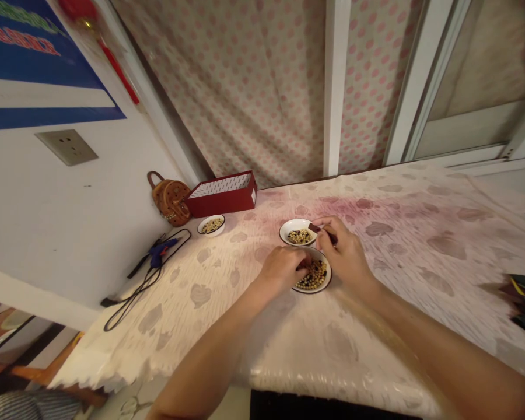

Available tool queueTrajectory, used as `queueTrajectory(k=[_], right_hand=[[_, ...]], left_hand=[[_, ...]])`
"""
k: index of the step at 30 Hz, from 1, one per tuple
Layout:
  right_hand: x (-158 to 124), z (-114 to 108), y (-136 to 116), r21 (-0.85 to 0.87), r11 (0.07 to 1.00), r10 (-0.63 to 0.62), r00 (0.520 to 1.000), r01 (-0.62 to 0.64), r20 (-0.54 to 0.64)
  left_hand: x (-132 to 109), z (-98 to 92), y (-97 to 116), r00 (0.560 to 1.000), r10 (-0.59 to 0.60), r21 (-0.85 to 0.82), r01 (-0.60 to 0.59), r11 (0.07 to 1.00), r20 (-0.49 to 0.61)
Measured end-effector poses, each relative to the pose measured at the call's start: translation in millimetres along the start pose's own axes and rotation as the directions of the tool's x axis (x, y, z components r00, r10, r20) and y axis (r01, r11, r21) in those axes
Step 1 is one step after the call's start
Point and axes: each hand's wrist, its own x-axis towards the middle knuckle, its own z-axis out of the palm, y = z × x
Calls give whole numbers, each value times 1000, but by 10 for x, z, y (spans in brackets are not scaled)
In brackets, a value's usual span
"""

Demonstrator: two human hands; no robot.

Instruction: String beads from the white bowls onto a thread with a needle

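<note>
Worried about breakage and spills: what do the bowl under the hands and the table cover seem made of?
Bowl: glossy white with thin dark rim, likely enamelled metal or glazed ceramic. Table cover: patterned cloth, seemingly under clear plastic film, given its wrinkled sheen.

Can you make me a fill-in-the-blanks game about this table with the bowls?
Beans sit in ___ white bowls. The open box is ___. The corded tool is ___. The ___ hand pinches a dark-red piece.
Missing words: three, red, blue, right.
</note>
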Motion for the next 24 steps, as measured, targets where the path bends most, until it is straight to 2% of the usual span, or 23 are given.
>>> queueTrajectory(k=[6, 9, 11, 13, 15, 18, 21, 24], right_hand=[[-3, -7, 4, 8, 1000, 5, 1000, -5, 14], [-7, -8, -11, 17, 1000, 3, 1000, -3, 7], [-12, -3, -23, 27, 1000, 0, 1000, 0, 11], [-19, 6, -32, 37, 999, -9, 1000, 8, 29], [-30, 17, -37, 55, 998, -28, 998, 25, 59], [-44, 31, -41, 75, 996, -56, 993, 49, 99], [-49, 41, -43, 91, 994, -74, 988, 62, 135], [-45, 47, -39, 102, 992, -84, 985, 69, 150]], left_hand=[[-22, -22, 31, 996, -72, -111, 66, 992, -50], [-2, -19, -7, 990, -127, -292, 102, 951, -66], [26, -18, -60, 976, -191, -510, 112, 853, -105], [54, -30, -115, 953, -285, -703, 131, 699, -106], [69, -55, -152, 929, -364, -825, 157, 543, -63], [73, -93, -162, 914, -406, -920, 159, 360, -1], [72, -104, -149, 911, -412, -954, 153, 260, 33], [76, -99, -144, 906, -420, -965, 152, 213, 51]])
